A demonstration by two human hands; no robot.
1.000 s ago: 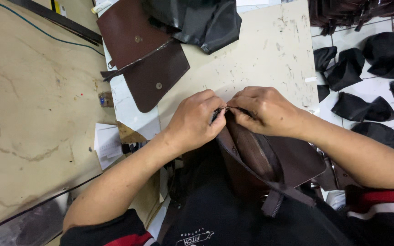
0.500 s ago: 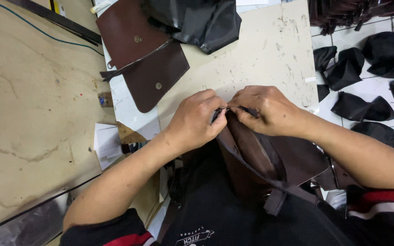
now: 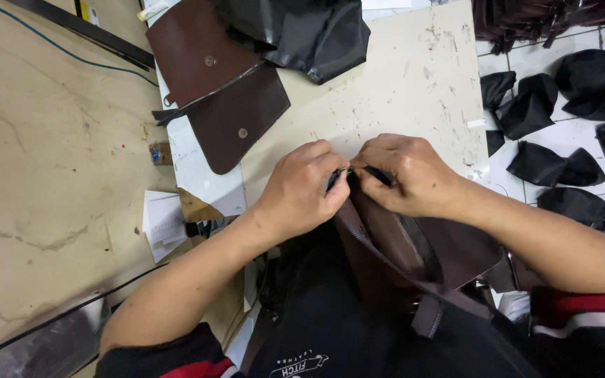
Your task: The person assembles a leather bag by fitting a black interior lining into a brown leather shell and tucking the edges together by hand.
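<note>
Both of our hands meet at the middle of the view, fingertips pinched together over the top edge of a dark brown leather bag. Our left hand (image 3: 302, 192) closes thumb and forefinger on a small dark part at the bag's edge, probably a zipper pull or strap end; it is too small to tell. Our right hand (image 3: 404, 175) pinches the same spot from the other side, knuckles almost touching the left hand.

Below the hands, the brown bag (image 3: 414, 245) lies half on the near edge of the pale surface (image 3: 400, 77) and half against our body, its opening gaping and a dark strap (image 3: 428, 315) hanging from it. We judge the leather soft and floppy, light enough to shift with two fingers, so the firmest hold looks to be along the stitched rim, where we grip it now.

Farther out on the surface, up and to the left, lies a flat brown leather panel (image 3: 215, 80) with two metal snaps and a zipper across it. A heap of black fabric (image 3: 295, 31) sits beside it. On the tiled floor to the right, several folded black fabric pieces (image 3: 561, 91) lie scattered.
</note>
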